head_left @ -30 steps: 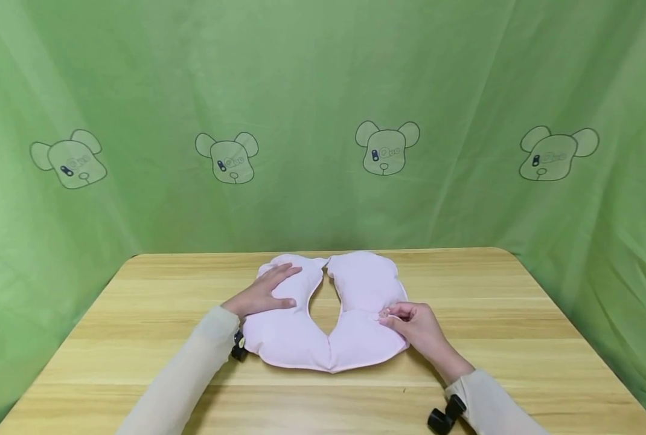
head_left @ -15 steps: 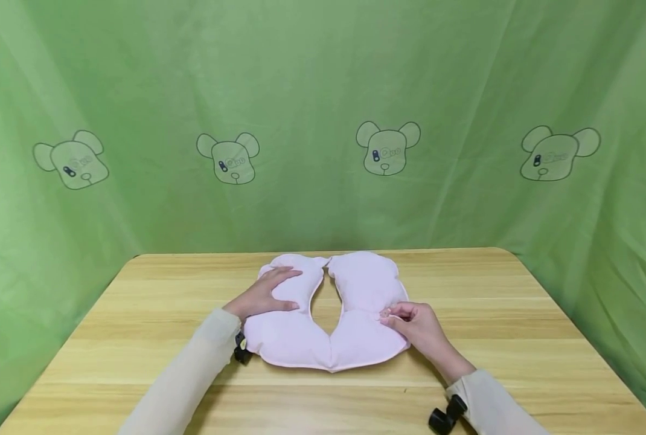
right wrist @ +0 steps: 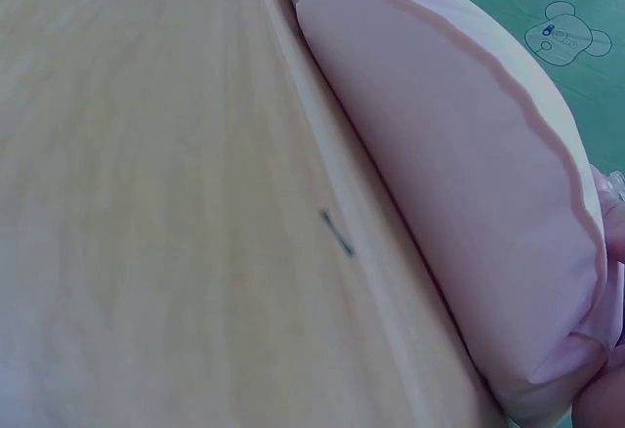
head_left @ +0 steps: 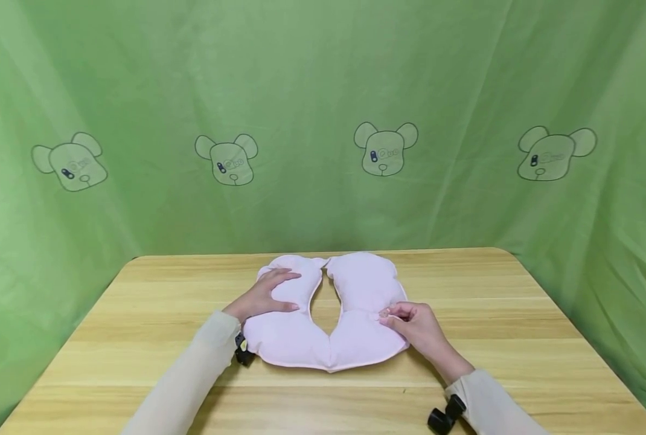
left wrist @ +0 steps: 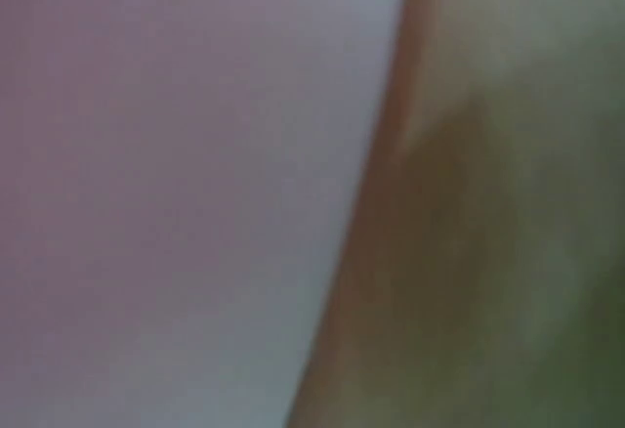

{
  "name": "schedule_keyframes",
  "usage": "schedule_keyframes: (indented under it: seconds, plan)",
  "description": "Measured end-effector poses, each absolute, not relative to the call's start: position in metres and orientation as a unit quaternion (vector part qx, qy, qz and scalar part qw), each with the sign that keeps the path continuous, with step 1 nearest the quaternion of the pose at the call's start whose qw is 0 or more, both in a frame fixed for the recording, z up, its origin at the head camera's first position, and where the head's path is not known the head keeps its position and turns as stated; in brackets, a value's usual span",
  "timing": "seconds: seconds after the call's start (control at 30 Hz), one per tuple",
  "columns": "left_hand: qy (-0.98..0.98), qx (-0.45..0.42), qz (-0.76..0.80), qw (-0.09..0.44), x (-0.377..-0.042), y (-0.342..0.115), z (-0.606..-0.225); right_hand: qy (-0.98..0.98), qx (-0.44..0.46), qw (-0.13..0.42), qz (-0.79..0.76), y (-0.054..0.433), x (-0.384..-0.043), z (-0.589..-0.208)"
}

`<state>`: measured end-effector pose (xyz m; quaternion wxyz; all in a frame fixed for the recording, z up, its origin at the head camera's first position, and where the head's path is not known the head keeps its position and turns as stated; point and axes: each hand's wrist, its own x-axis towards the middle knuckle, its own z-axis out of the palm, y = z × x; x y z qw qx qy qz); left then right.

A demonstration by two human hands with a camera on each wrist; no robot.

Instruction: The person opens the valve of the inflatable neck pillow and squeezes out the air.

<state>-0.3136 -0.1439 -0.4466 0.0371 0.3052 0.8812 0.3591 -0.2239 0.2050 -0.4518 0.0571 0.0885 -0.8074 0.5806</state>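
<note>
A pale pink inflatable neck pillow (head_left: 363, 284) lies flat on the wooden table, looking puffed up, with an oval opening in its middle. My left hand (head_left: 262, 297) rests on its left lobe, thumb and fingers spread. On the right lobe, my right hand (head_left: 419, 327) pinches a small clear valve (head_left: 384, 313) between thumb and fingertips, which partly cover it. The right wrist view shows the pillow's rounded side (right wrist: 459, 164) and seam, with bits of the fingers at the right edge. Up close and blurred, the pillow (left wrist: 176, 193) fills much of the left wrist view.
The wooden table (head_left: 518, 338) reaches out on both sides of the pillow. Behind it hangs a green curtain (head_left: 301, 78) with bear-head prints. A short dark mark (right wrist: 338, 233) shows on the tabletop near the front. Black wrist cameras (head_left: 444, 415) sit at both sleeves.
Almost nothing differs. The left hand shifts very slightly toward me on the pillow; the right hand keeps its pinch at the same spot.
</note>
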Motion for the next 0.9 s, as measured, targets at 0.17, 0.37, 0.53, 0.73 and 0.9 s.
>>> schedule_keyframes:
  seconds: [0.17,0.37,0.53,0.73,0.9]
  plan:
    - [0.882,0.298,0.362,0.043,-0.3129,-0.1451,-0.4487,-0.807,0.091,0.054,0.582,0.2054,-0.2234,-0.4526]
    - [0.881,0.298,0.366,0.043,-0.3131,-0.1444,-0.4483,-0.802,0.091,0.052,0.588,0.2066,-0.2236,-0.4525]
    - [0.881,0.291,0.368,0.051,-0.3130,-0.1438,-0.4473,-0.803,0.083,0.047,0.589,0.2064,-0.2236,-0.4513]
    - [0.885,0.282,0.366,0.057,-0.3115,-0.1427,-0.4472,-0.804,0.079,0.046,0.587,0.2061,-0.2233,-0.4510]
    - [0.887,0.277,0.365,0.056,-0.3121,-0.1426,-0.4492,-0.802,0.079,0.043,0.590,0.2067,-0.2238,-0.4521]
